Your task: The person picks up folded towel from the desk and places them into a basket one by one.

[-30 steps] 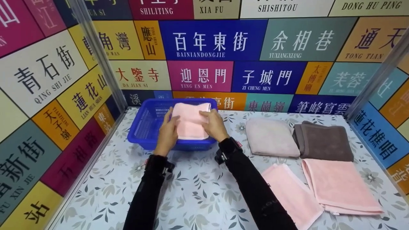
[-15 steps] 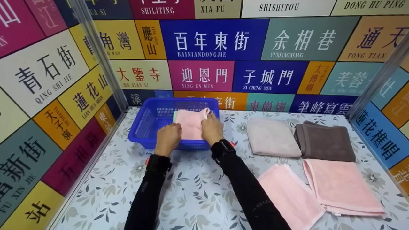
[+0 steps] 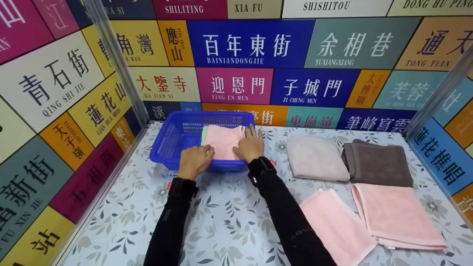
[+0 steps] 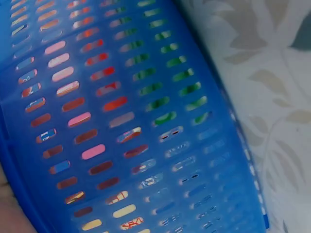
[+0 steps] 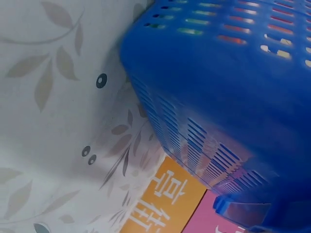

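Observation:
A folded pink towel [image 3: 223, 142] lies in the right part of a blue plastic basket [image 3: 157, 149], with a light green edge showing at its left. My left hand [image 3: 196, 159] reaches over the front rim at the towel's near left corner; its fingertips are hidden. Over the right rim, my right hand [image 3: 250, 146] has its fingers extended, and its thumb touches the towel's right side. The left wrist view shows the slotted basket wall [image 4: 146, 102] and a sliver of the left hand [image 4: 7, 208]. In the right wrist view, the basket's corner [image 5: 204, 87] fills the right side.
To the right lie a folded light grey towel [image 3: 317, 159] and a folded dark brown one [image 3: 380, 164]. Nearer are two pink towels, one folded [image 3: 402, 216] and one partly behind the right sleeve [image 3: 336, 225]. Sign-printed walls [image 3: 251, 44] enclose the leaf-patterned table [image 3: 229, 221].
The pink towel has gone down from a raised hold above the basket to lying inside it. My right fingers have loosened and straightened; the left hand has settled lower at the front rim.

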Available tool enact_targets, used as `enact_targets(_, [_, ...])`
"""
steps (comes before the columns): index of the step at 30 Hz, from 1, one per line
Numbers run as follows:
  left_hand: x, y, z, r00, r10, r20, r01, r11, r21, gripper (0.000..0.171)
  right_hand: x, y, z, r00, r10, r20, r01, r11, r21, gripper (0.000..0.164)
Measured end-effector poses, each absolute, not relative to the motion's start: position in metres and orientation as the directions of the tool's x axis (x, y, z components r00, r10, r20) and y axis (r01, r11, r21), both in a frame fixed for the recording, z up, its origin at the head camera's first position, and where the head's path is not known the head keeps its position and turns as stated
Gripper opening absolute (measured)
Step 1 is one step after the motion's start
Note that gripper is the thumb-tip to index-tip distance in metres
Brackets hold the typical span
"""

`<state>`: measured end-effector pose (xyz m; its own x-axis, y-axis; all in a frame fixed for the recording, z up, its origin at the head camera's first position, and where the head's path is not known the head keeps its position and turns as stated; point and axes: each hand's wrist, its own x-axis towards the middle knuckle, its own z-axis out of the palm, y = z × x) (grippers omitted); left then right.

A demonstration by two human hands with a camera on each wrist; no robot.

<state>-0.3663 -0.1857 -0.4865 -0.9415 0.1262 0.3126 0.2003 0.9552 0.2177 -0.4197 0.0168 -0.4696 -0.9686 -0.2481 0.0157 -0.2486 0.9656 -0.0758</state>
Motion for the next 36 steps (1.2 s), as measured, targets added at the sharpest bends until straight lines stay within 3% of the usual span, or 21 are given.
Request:
enact_targets(5, [-0.362,-0.175,-0.495,-0.876,0.186,0.445,0.278,0.949,0.151,0.047,-0.419,0.025,-0.472,-0.946,-0.312,0.087,-0.322,0.934,-0.154,0.049])
enact_targets(12, [-0.361,-0.172,-0.495,-0.900,0.213,0.381,0.285,0.948,0.144,0.057,-0.403,0.064,-0.458,-0.905,-0.410,0.112,-0.419,0.816,-0.397,0.057])
enact_targets(20, [-0.360,-0.174,-0.490,-0.921,0.214,0.326,0.281,0.944,0.174,0.059,-0.331,0.163,-0.450,-0.838,-0.545,0.020,-0.522,0.791,-0.318,0.058])
enact_targets(25, [-0.357,-0.171,-0.491,-0.925,0.224,0.308,0.285,0.943,0.170,0.059,-0.291,0.231,-0.471,-0.746,-0.664,0.050,-0.624,0.670,-0.402,0.076])
enact_targets(29, [-0.357,-0.169,-0.493,-0.918,0.236,0.318,0.300,0.939,0.169,0.058,-0.278,0.267,-0.487,-0.708,-0.705,0.038,-0.639,0.617,-0.460,0.087])
enact_targets(33, [-0.358,-0.168,-0.495,-0.920,0.230,0.318,0.294,0.941,0.168,0.059,-0.278,0.281,-0.501,-0.651,-0.757,0.053,-0.681,0.553,-0.479,0.077])
enact_targets(36, [-0.358,-0.168,-0.496,-0.926,0.224,0.303,0.284,0.943,0.171,0.061,-0.281,0.280,-0.508,-0.647,-0.760,0.065,-0.689,0.546,-0.476,0.070])
